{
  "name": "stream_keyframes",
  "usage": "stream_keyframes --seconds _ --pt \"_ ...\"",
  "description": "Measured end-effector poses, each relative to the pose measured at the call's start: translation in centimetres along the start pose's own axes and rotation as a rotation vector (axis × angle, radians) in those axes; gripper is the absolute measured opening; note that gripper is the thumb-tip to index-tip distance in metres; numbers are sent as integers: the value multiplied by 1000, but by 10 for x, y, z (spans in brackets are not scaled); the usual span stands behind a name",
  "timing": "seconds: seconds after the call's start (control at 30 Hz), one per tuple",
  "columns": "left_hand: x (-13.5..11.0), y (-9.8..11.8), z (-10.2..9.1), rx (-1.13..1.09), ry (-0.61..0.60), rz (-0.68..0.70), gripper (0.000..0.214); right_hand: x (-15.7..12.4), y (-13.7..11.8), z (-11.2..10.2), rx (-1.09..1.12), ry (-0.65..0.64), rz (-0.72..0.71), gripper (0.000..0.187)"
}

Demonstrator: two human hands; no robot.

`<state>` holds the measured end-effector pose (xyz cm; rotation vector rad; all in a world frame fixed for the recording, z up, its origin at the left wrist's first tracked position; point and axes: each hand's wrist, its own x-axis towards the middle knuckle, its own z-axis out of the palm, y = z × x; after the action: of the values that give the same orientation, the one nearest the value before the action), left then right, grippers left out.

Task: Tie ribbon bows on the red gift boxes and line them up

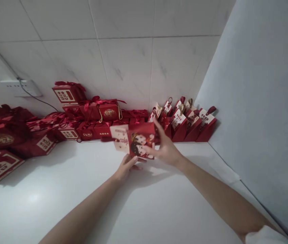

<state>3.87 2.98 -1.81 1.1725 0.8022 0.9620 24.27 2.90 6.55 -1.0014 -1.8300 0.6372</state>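
A small red gift box with a printed picture of two figures and a pale side panel is held above the white table. My right hand grips its right side, fingers on the front and top. My left hand supports it from below, fingers curled under its lower edge. Both arms reach in from the bottom of the view.
Along the tiled wall stand several red gift boxes with ribbons and a row of small red bags with handles. Larger dark red boxes lie at the left. A grey panel closes the right side. A wall socket with cable sits at the left.
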Motion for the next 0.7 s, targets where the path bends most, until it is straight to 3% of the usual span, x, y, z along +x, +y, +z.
stream_keyframes --seconds 0.1,0.2,0.3,0.4,0.53,0.7 --pt "0 0 0 181 -114 -50 46 36 -5 -33 -236 370 -81 85" --pt "2 -2 0 283 -147 -99 40 96 3 -74 -488 592 4 82" --pt "2 -6 -1 323 -161 -114 40 153 20 -90 -628 576 228 81" --pt "1 -11 -2 370 -175 -94 42 186 35 -80 -690 488 375 79" --pt "0 -13 -3 371 -181 -76 42 202 38 -57 -741 385 404 65" --pt "-2 -12 -3 395 -200 -75 39 210 39 -48 -770 202 461 56"
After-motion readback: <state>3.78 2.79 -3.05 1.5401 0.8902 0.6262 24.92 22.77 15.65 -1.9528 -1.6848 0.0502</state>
